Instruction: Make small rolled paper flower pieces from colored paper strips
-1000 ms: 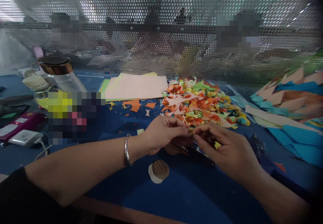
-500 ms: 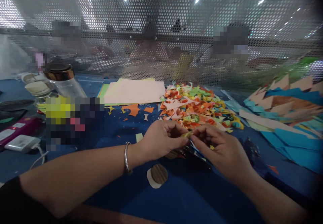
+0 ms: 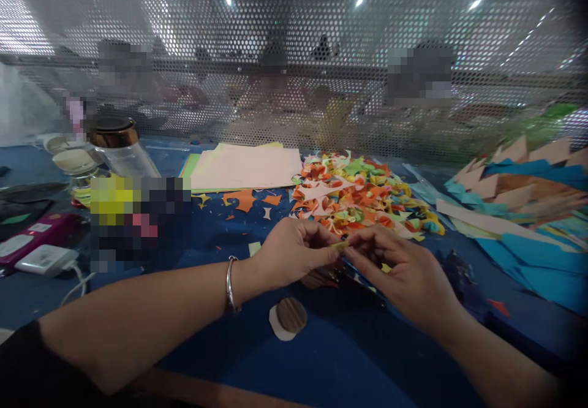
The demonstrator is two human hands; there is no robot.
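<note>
Between the fingertips of both hands is a small yellowish piece of paper point(image 3: 340, 245). My left hand point(image 3: 294, 253), below a silver bangle point(image 3: 230, 284), pinches its left end. At its other end, my right hand point(image 3: 399, 267) pinches with thumb and forefinger; the remaining fingers are curled. Under the hands lies a dark flat object point(image 3: 362, 279), mostly covered, so I cannot tell its kind. Nearer to me, a round brown striped disc point(image 3: 291, 315) partly overlaps a white paper piece point(image 3: 279, 328) on the blue table point(image 3: 349, 359).
Colourful paper scraps point(image 3: 358, 193) are heaped behind the hands. Paper sheets point(image 3: 248, 166) are stacked left of them. Folded blue and pink paper point(image 3: 528, 255) spreads at the right. A jar point(image 3: 124, 151), white charger point(image 3: 46, 260) and purple device point(image 3: 37, 239) stand left. A perforated metal screen point(image 3: 294, 89) closes the back.
Both hands hold almost the same place, with the yellowish paper turned slightly between the fingertips. The view has shifted a little, moving things at the left slightly rightward.
</note>
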